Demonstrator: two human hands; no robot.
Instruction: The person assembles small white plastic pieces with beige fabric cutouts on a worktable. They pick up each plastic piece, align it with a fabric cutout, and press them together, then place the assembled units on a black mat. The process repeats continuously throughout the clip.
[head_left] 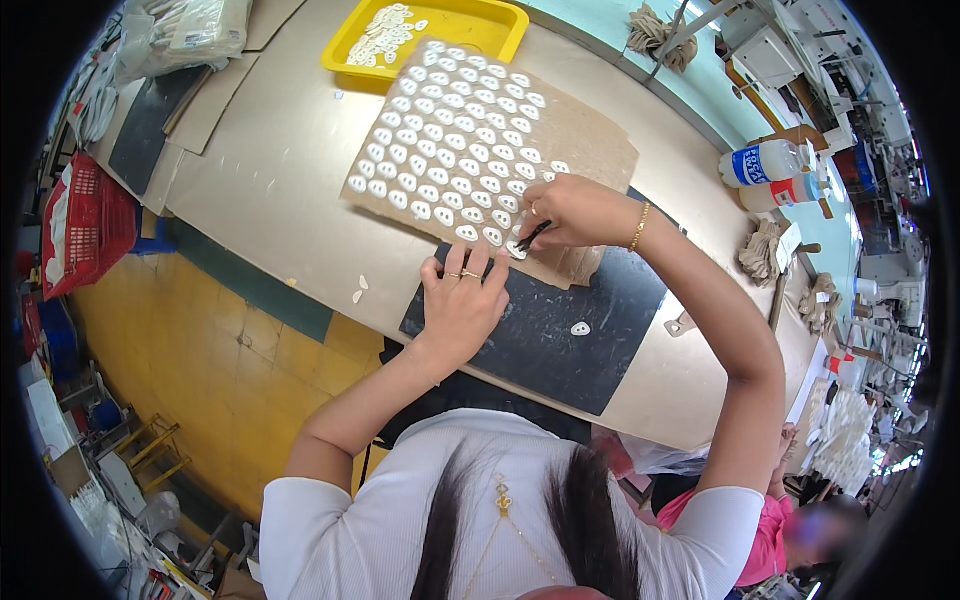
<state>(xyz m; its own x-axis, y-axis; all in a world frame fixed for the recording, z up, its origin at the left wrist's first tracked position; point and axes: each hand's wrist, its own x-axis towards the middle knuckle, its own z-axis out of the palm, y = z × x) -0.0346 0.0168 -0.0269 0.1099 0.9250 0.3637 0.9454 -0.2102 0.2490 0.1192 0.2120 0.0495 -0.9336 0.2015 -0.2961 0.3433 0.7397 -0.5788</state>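
Note:
A brown cardboard sheet (585,150) bears rows of small white rounded-triangle pieces (440,135), each with dark marks in its middle. Over its near right part, my right hand (578,212) pinches a small black pointed tool (533,237), whose exact kind I cannot make out. The tool's tip meets a white piece (516,250) at the sheet's near edge. My left hand (462,305) has its fingers apart, the tips by that same edge, next to the closest pieces. Beneath both hands lies a black mat (560,355), with one loose white piece (580,328) on it.
A yellow tray (515,35) with many white pieces stands behind the cardboard. Two off-white scraps (360,290) lie left of the mat. A red basket (95,225) is at the far left, bottles (765,162) at the right. Another person (765,540) sits at the lower right.

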